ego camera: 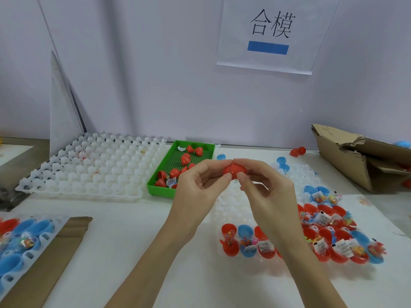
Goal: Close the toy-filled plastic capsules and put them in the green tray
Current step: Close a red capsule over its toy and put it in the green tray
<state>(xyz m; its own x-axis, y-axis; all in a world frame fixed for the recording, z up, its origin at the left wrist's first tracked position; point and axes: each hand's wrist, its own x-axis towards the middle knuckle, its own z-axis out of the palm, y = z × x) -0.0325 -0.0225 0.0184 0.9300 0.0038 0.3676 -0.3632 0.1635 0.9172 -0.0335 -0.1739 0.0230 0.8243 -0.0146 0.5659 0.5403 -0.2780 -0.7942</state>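
head view is showing both hands meeting above the middle of the white tabletop [124,230]. the left hand [198,185] and the right hand [264,187] are each pinching one end of a small red plastic egg-shaped capsule [233,171], fingers curled round it, with the seam between its two halves looking nearly or fully shut; judging by that, this one is being pressed closed and is not yet in the tray. just beyond the hands, the green perforated plastic tray [160,181] is already holding about ten red capsules, some closed and some seemingly lying as loose halves, so a small share of the job looks done. much is waiting: to the right, a white moulded holder tray [224,210] is carrying rows of open red and blue capsule halves with packaged toys [322,236], and a second such batch [20,238] is sitting at the near left edge on a strip of brown cardboard [66,245]. a large white dimpled tray [93,170] is lying left of the green one. a torn brown cardboard box [351,156] is resting at the far right, with stray capsules beside it. behind, a pale wall [155,74] is bearing a paper sign [271,34] with two printed characters.
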